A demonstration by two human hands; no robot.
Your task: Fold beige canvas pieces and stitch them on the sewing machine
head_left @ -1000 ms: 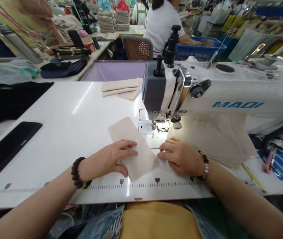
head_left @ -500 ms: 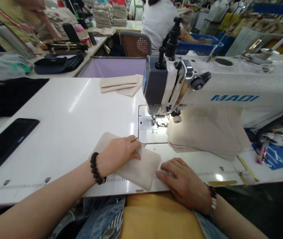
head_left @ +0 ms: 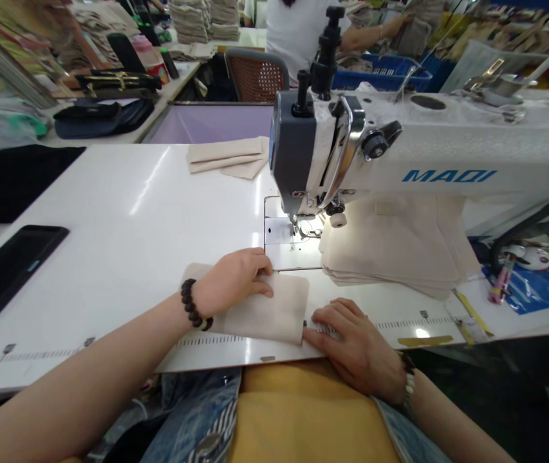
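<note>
A beige fabric piece (head_left: 279, 308) lies flat near the front edge of the white table (head_left: 124, 257). Across its upper edge rests my left hand (head_left: 235, 278), thumb and fingers pinched on the cloth. My right hand (head_left: 354, 344) lies on the table just right of the piece, its fingers spread and the index and thumb tips close to the corner. Beyond the hands stands the sewing machine (head_left: 428, 151), its needle area (head_left: 296, 228) lit, with no cloth under it. A stack of beige pieces (head_left: 394, 247) lies beneath the machine arm.
Folded beige fabric (head_left: 226, 155) lies at the table's back edge, and a black phone (head_left: 13, 273) at the left. Scissors (head_left: 502, 280) with pink handles rest on blue plastic at the right. Behind the machine is a person in a white shirt (head_left: 293, 38) near a blue basket (head_left: 385, 71).
The beige piece has turned so its front edge runs nearly along the table edge. My left hand has shifted slightly with it. The person behind has raised an arm with fabric.
</note>
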